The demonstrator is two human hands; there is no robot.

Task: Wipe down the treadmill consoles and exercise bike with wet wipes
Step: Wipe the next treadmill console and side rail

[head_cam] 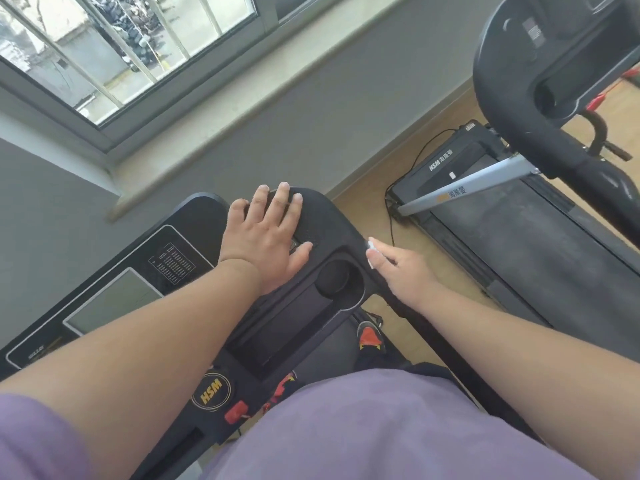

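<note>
Left hand: the left hand (268, 242) lies flat with fingers spread on the upper right corner of the black plastic treadmill console (194, 289), pressing or bracing there; it holds nothing.

Right hand: the right hand (403, 271) presses a small folded white wet wipe (372, 251) against the console's right edge, just above where the black side handrail (450, 351) begins. Most of the wipe is hidden under the fingers, so I cannot tell whether they pinch it or merely push it flat.

Task's thing: the wipe sits at the console's outer right rim, beside the round black cup holder (337, 280).

Risk, slipping wipe: the wipe is folded small and shows only at the fingertips; on the narrow sloping rim it could likely slide out and drop to the wooden floor (377, 216) between the machines.

Risk, missed areas: the grey display screen (110, 301) and button panel (173, 261) lie well to the left of the wipe; working only the edge would leave them dirty.

Risk, buttons: the braced palm rests near the controls and could trigger one if it shifts.

Containers: the cup holder appears empty; the long black recessed tray (287, 330) below it also shows nothing inside, though it is dark.

Neighbour: a second black treadmill (519, 237) stands to the right, untouched.
</note>
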